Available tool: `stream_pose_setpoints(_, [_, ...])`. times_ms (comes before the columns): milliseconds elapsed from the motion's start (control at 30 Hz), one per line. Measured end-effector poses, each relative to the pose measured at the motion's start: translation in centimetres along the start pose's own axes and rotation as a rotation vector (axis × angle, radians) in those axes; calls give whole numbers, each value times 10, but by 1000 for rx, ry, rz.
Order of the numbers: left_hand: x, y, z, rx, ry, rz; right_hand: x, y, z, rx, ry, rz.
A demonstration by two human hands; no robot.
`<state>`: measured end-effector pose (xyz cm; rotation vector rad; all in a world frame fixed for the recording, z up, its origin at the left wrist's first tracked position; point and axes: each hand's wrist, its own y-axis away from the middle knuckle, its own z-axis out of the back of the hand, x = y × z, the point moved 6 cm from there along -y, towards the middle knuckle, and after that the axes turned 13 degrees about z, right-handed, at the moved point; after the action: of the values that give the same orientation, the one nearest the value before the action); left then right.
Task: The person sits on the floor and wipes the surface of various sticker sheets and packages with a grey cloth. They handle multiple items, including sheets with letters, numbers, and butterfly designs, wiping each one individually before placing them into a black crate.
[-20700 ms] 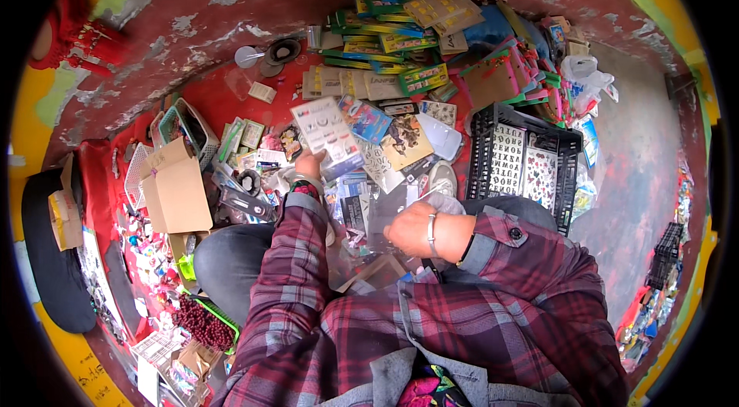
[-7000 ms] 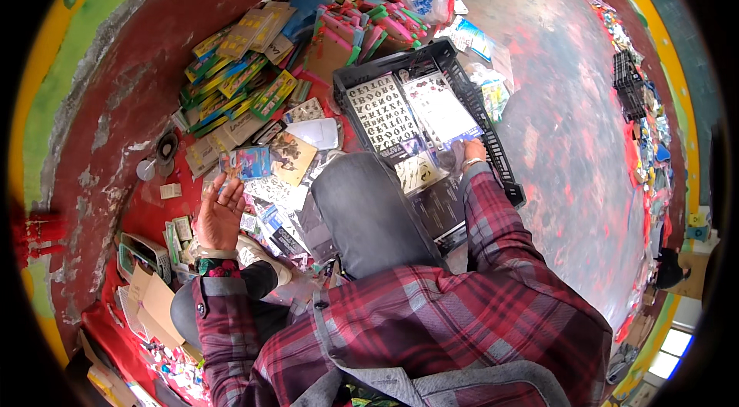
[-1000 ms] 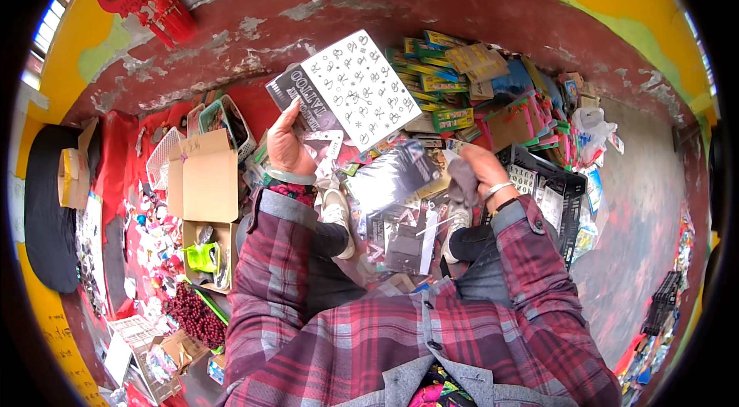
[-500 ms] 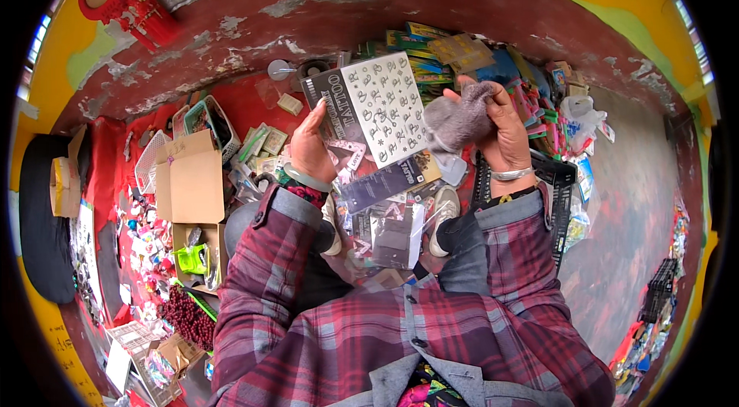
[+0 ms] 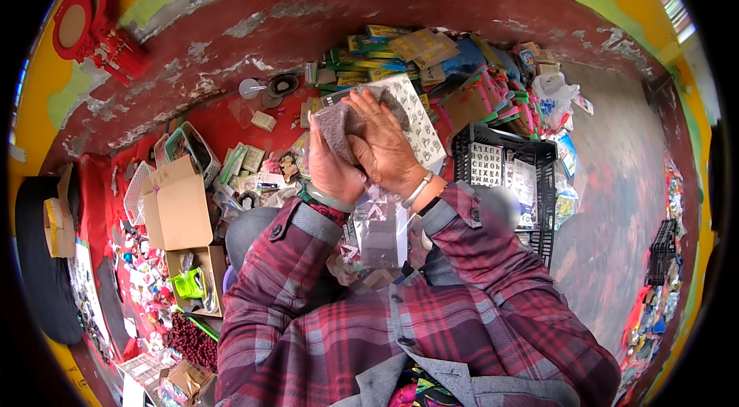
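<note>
A brownish-grey cloth (image 5: 336, 123) is pressed between my two hands above the pile on the floor. My left hand (image 5: 336, 170) supports it from the left, its fingers partly hidden behind the fabric. Across the cloth lies my right hand (image 5: 389, 147), its fingers together and pointing up and left. Behind the hands a white sheet (image 5: 422, 126) printed with small black motifs slants to the right; the cloth and hands cover part of it. Below my wrists, clear-wrapped packages (image 5: 379, 241) lie between my feet.
Right of my hands stands a black plastic crate (image 5: 548, 195) holding printed sheets. An open cardboard box (image 5: 181, 203) and a white basket (image 5: 138, 193) are at the left. Stacked colourful packs (image 5: 377, 53) lie along the red wall (image 5: 323, 33), near a white plastic bag (image 5: 553, 91).
My right hand has brought the cloth left to meet my left hand, and both now press it. The view has shifted, showing more of the crate; the patterned sheet appears tilted and partly covered.
</note>
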<state>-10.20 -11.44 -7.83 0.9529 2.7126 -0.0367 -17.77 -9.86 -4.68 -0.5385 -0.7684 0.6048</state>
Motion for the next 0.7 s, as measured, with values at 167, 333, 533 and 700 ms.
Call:
stream_pose_setpoints(167, [-3,2,-17,30,18,112,-14,-3,17,31,-97,88])
stream_pose_setpoints(333, [-25,0,-8,176,13,256,9,-7,34,83,-369,213])
stream_pose_setpoints(533, [-20,-1,6,302,-69,408,12,-1,34,84,-463,170])
stream_pose_setpoints(700, [-5,1,14,115,13,382,20,-5,29,76,-190,192])
